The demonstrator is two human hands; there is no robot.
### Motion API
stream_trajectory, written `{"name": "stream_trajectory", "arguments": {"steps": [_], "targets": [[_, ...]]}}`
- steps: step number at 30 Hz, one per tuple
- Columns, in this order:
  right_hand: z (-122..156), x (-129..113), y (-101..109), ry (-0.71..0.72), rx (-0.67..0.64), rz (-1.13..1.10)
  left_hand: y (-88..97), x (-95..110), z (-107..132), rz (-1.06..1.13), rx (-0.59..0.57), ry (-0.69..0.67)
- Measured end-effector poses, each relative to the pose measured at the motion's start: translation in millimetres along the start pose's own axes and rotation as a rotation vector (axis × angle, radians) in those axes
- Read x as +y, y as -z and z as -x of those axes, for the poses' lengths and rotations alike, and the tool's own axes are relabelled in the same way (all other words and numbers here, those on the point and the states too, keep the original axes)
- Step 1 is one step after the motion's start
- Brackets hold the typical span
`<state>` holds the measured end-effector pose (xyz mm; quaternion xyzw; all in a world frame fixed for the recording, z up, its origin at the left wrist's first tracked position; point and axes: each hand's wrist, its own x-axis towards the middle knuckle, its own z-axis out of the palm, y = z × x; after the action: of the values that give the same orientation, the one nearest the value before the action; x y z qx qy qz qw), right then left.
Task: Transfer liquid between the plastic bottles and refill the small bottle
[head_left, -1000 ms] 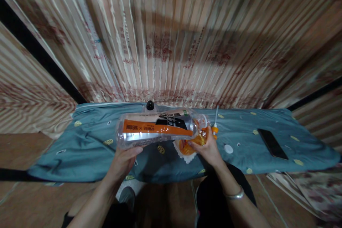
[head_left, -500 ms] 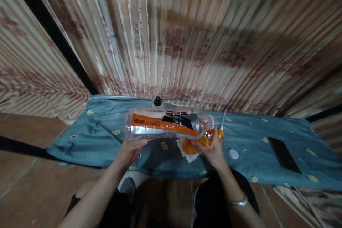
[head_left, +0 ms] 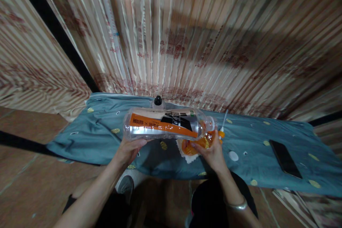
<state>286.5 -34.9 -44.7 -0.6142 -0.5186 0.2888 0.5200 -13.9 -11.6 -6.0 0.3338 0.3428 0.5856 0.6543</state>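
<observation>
A large clear plastic bottle with an orange, silver and black label lies sideways above the blue cloth, its uncapped-looking neck to the right. My left hand is closed around its base end from below, thumb in front. My right hand is beneath the bottle's neck, thumb and fingers curled around a see-through orange container. The bottle's neck overlaps this container, so I cannot tell whether they touch. An orange fitting with a pale thin tube sticks out beyond my right fingers.
A blue pineapple-print cloth covers the bench. On it are a white scalloped napkin, a white round disc, a dark phone and a black-topped clear object behind the bottle. A striped curtain hangs at the back.
The view has shifted slightly. Both hands keep the same hold, and the large bottle stays sideways over the orange container with almost no movement.
</observation>
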Motion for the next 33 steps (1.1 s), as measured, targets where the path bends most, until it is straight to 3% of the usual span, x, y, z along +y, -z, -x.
{"name": "stream_trajectory", "arguments": {"steps": [15, 33], "targets": [[0, -2, 3, -0.014, -0.009, -0.021, -11.5, -1, 1, 0.004, 0.020, 0.038], [-1, -5, 0, 0.011, 0.022, 0.003, -10.0, -1, -2, -0.001, 0.042, 0.033]]}}
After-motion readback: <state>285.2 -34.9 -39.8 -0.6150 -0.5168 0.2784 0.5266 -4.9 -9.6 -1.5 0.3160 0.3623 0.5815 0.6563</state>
